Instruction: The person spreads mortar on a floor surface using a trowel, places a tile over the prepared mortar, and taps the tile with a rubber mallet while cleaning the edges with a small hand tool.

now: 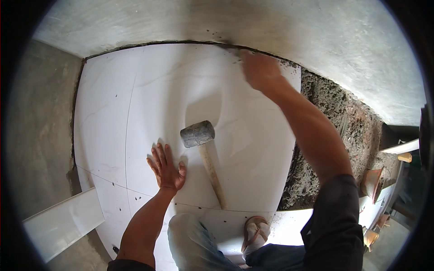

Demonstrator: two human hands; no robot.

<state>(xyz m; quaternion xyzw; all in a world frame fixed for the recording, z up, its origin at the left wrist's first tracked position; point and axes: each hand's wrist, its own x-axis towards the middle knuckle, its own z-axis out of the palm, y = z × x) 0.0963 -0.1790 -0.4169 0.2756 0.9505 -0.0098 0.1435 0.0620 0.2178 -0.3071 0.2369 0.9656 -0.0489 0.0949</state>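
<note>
My left hand (166, 171) lies flat with fingers spread on a large white tile (253, 153). Just right of it rests a mallet (198, 134) with a dark grey head and a pale wooden handle pointing toward me. At the tile's far edge, against the wall, my right hand (262, 71) is closed and smeared by motion. A thin dark shape reaches left from its fingers along the gap, too blurred to name. Dark crumbs dot the tile near that hand.
Rough grey mortar (334, 122) covers the floor right of the tile. Concrete walls (235, 22) stand at the far side and left. A white tile strip (63, 226) leans at the left. A reddish bucket (371, 183) is at the right; my sandalled foot (255, 235) is near.
</note>
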